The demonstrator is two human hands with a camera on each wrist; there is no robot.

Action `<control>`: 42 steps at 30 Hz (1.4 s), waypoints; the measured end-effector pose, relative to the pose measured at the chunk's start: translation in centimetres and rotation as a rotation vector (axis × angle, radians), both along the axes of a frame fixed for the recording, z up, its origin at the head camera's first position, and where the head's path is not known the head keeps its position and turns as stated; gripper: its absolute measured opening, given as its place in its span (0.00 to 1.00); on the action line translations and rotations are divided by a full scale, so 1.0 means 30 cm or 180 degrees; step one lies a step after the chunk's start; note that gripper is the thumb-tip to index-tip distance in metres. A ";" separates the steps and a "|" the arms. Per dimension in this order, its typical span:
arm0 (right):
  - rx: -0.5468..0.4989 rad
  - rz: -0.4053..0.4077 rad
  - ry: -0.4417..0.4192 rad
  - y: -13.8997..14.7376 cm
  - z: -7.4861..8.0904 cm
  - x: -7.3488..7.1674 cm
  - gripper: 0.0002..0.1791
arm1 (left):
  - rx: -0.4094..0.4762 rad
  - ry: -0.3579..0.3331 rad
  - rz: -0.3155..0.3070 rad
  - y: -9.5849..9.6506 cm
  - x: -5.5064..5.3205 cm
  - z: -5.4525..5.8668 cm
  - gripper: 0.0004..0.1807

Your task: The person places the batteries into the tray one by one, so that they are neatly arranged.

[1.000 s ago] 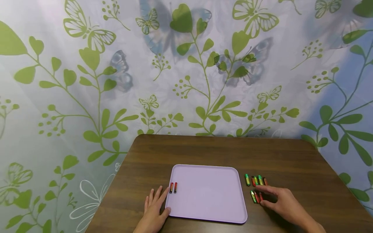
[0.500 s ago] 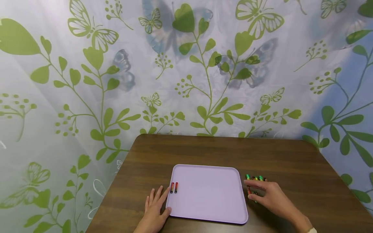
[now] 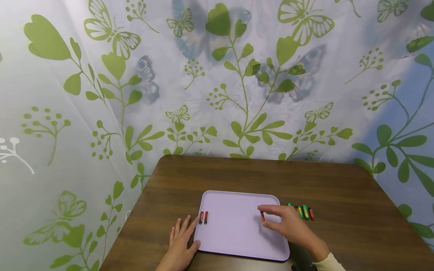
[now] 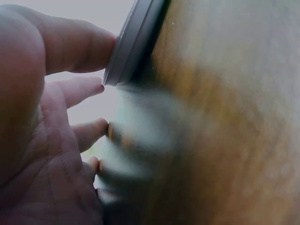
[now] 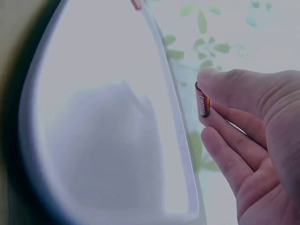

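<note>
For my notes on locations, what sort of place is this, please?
Probably an indoor tabletop workspace: a dark brown table, a lilac tray on it, and a leaf-patterned curtain hanging behind.

You are indoors, where a curtain (image 3: pixel 217 79) with green leaves and butterflies hangs behind your brown wood-grain table (image 3: pixel 237 175); whether this is a home cannot be told.

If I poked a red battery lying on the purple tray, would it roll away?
Probably: the red batteries look like round little cylinders lying on their sides. They likely wouldn't leave the purple tray, though, since its raised rim should stop a gentle roll.
</note>
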State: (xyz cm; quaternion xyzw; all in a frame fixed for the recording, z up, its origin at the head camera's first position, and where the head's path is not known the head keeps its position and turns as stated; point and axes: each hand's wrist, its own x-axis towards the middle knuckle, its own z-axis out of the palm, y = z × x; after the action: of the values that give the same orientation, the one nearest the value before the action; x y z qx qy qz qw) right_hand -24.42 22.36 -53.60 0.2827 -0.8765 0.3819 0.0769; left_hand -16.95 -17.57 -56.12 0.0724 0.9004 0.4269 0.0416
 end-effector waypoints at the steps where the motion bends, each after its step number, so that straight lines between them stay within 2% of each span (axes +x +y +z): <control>1: -0.0021 0.0038 -0.0006 -0.015 -0.002 -0.001 0.24 | -0.0004 -0.0004 -0.0002 0.003 0.004 0.003 0.40; 5: -0.0090 0.0197 -0.0059 -0.076 -0.010 -0.007 0.23 | 0.0003 -0.0012 0.0012 0.011 0.018 0.012 0.40; 12: -0.0177 0.0313 -0.0077 -0.176 -0.009 -0.008 0.24 | -0.0021 0.0011 0.0041 0.022 0.043 0.014 0.40; 27: -0.0386 0.0421 -0.0149 -0.379 -0.028 -0.035 0.23 | -0.0033 0.0069 0.0042 0.014 0.035 0.014 0.40; 35: -0.0393 0.0368 -0.0179 -0.479 -0.052 -0.067 0.22 | 0.0000 0.0102 0.0006 -0.005 0.000 0.004 0.39; 42: -0.0342 0.0319 -0.0298 -0.553 -0.086 -0.088 0.23 | 0.0161 0.0354 -0.0022 -0.028 -0.043 -0.058 0.39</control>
State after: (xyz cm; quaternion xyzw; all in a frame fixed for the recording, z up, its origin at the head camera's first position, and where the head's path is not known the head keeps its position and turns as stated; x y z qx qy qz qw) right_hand -27.07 5.75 -56.19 0.3035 -0.8421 0.4446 0.0316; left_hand -18.24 -18.41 -57.86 0.1002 0.8900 0.4448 -0.0088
